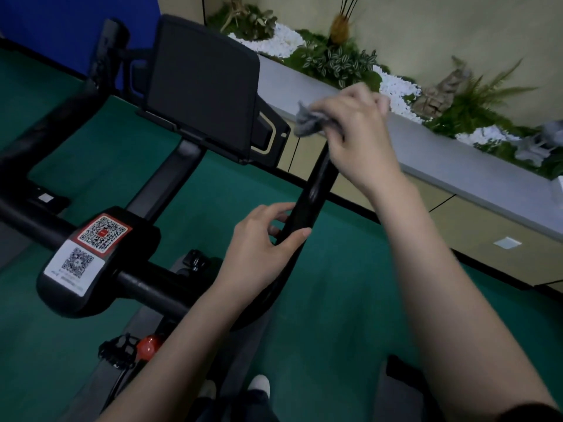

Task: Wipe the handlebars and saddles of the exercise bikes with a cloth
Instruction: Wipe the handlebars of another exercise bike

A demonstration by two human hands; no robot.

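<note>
Handlebar horn [316, 184] runs from lower centre up toward upper right; your right hand [356, 132] clutches the grey cloth [307, 118] at its top end, left hand [262, 239] grips it below, mid-frame.

Left hand [265, 239] curled near, right hand [356, 132] curled farther out.

The handlebar [316, 190] and screen [204, 86] are black, and the cloth [307, 121] is grey. The upper sticker [103, 234] bears a black-and-white QR pattern framed in red, and the lower sticker [74, 264] bears one on plain white. The floor [335, 300] is deep green, the knob [149, 345] red, the wall panel [61, 25] blue, and the pebbles [274, 41] white beside green, pale-striped leaves [335, 60].
</note>
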